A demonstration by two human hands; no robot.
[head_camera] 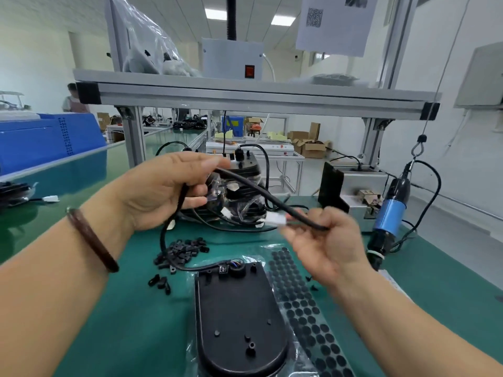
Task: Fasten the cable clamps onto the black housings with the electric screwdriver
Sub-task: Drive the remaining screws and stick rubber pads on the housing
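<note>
The black housing (239,322) and the sheet of round black pads (307,308) beside it both run off the bottom edge. The right hand (324,246) holding the cable (258,187) is smeared by motion, so how its fingers lie cannot be told. The tip of the electric screwdriver (389,213) is hidden behind that wrist. The left hand (163,186) covers the cable passing through it.

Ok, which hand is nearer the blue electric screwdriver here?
Right. The right hand, pinching the black cable, sits just left of the hanging electric screwdriver; the left hand grips the same cable much farther left.
</note>
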